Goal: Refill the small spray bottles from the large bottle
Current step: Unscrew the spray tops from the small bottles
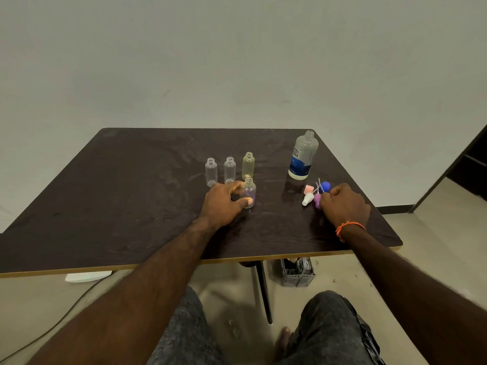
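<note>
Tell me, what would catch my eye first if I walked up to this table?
Probably the left hand holding a small purple-tinted bottle near the middle of the dark table, with three more open small bottles standing just behind it. To the right stands the uncapped large bottle, and in front of it the right hand rests on a cluster of coloured spray caps.

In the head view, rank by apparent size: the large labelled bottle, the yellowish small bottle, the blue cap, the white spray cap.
1. Large labelled bottle.
2. Yellowish small bottle.
3. White spray cap and blue cap: they look similar, and the blue one is partly hidden, so I won't rank them.
</note>
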A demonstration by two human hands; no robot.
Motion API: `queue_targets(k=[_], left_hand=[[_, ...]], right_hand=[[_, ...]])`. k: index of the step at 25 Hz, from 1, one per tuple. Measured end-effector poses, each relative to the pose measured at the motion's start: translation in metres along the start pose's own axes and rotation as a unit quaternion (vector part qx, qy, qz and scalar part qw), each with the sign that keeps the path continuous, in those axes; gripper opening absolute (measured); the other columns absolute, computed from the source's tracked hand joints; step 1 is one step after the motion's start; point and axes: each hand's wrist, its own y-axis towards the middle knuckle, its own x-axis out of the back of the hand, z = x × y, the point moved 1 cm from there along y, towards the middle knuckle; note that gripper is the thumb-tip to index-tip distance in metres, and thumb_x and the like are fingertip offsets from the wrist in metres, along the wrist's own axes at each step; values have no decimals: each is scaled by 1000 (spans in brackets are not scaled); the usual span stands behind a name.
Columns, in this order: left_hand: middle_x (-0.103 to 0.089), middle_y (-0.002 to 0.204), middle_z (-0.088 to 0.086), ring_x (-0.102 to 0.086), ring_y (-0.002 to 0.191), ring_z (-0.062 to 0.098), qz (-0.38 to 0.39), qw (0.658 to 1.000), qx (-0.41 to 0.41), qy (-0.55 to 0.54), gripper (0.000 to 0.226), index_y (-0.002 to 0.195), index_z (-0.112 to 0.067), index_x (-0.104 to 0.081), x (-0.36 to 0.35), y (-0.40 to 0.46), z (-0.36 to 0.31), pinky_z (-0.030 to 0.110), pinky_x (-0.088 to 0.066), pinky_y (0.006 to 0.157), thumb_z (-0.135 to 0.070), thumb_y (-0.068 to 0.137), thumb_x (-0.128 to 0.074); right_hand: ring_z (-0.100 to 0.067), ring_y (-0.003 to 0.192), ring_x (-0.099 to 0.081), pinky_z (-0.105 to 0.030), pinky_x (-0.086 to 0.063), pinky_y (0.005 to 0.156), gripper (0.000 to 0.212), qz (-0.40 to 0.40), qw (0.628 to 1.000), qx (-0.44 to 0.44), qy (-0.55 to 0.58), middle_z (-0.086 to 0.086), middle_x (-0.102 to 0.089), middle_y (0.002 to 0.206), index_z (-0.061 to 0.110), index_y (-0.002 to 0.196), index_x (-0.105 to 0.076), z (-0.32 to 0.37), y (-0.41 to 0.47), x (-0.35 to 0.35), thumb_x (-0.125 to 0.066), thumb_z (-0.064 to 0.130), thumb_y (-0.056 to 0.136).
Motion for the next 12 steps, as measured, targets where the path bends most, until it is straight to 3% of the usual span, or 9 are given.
queue_targets(k=[6,9,12], left_hand=[[-78,114,-9,-71,103,7,4,1000,3,5,45,130,-25,-72,0,0,1,38,-58,99,-33,87,-83],[-78,110,-12,-71,101,5,6,1000,7,13,42,126,-28,-74,0,-1,0,39,-60,97,-37,86,-83],[-73,97,-19,-69,95,1,3,999,7,36,31,109,-32,-76,9,-6,0,37,-60,91,-46,81,-83]], right_hand=[[-27,95,-59,-46,-53,86,26,-69,996,55,24,-10,-70,101,13,108,-67,20,-13,17,-67,32,89],[-24,101,-60,-46,-52,89,26,-84,981,171,41,-4,-70,111,18,111,-69,54,-36,20,-66,27,86],[-17,95,-58,-41,-53,84,24,-21,951,299,74,1,-70,102,22,111,-67,97,-69,10,-63,26,88]])
